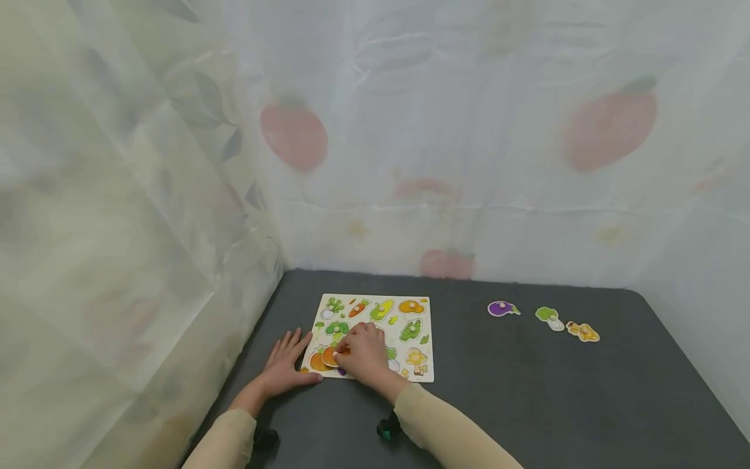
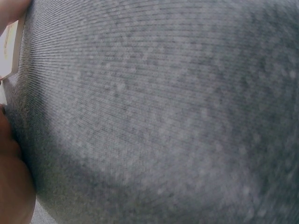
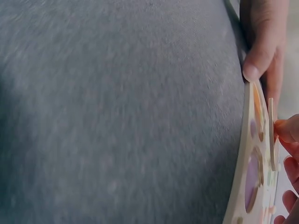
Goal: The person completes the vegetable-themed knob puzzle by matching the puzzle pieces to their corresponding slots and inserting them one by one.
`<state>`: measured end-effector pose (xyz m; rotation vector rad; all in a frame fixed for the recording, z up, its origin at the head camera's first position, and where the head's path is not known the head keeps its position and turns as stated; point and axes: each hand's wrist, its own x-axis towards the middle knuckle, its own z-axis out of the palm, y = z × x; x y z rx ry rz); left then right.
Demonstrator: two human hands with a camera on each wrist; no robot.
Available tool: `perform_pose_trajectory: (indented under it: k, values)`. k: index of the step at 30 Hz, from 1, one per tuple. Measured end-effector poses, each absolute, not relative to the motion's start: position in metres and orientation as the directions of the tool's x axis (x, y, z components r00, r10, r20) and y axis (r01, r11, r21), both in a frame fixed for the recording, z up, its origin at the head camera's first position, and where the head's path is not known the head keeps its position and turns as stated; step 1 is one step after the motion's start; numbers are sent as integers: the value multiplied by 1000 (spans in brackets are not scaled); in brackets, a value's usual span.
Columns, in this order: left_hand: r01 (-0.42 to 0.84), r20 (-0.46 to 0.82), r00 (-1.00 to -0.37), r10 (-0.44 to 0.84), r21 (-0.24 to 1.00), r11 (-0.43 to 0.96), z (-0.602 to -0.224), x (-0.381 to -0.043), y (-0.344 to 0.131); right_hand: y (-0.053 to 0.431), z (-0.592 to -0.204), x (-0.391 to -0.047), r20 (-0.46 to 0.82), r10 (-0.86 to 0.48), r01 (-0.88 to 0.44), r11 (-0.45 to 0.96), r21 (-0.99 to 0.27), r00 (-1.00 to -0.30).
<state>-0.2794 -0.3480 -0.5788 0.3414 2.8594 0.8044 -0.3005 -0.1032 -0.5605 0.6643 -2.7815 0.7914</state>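
The vegetable puzzle board (image 1: 426, 320) lies on the dark table. My right hand (image 1: 369, 355) pinches an orange pumpkin puzzle piece (image 1: 329, 357) by its knob, over the front left of the board. In the right wrist view this thin piece (image 3: 272, 140) stands slightly off the board's face, beside an orange picture. My left hand (image 1: 287, 363) rests with spread fingers at the board's left edge, its thumb along the front corner. A broccoli piece (image 1: 337, 331) sits just behind the pinched piece. The right hand hides the board's middle.
To the right on the table lie a loose eggplant piece (image 1: 501, 308), a leafy green-and-white piece (image 1: 549, 318) and a knobbly yellow-brown piece (image 1: 583, 331). Carrot (image 1: 359, 308) and corn (image 1: 382, 309) are in the board's back row. Printed curtains (image 1: 375, 215) hang behind the table and at its left.
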Motion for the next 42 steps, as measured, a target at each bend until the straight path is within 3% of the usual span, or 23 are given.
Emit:
perform_pose_trajectory:
  k: [24, 42]
  values:
    - [151, -120, -962, 247, 520, 841, -579, -280, -347, -129, -574, -297, 318, -351, -467, 758, -455, -881]
    - [204, -5, -969, 247, 551, 809, -582, -277, -344, -134, -568, -294, 298, -368, -469, 764, -444, -881]
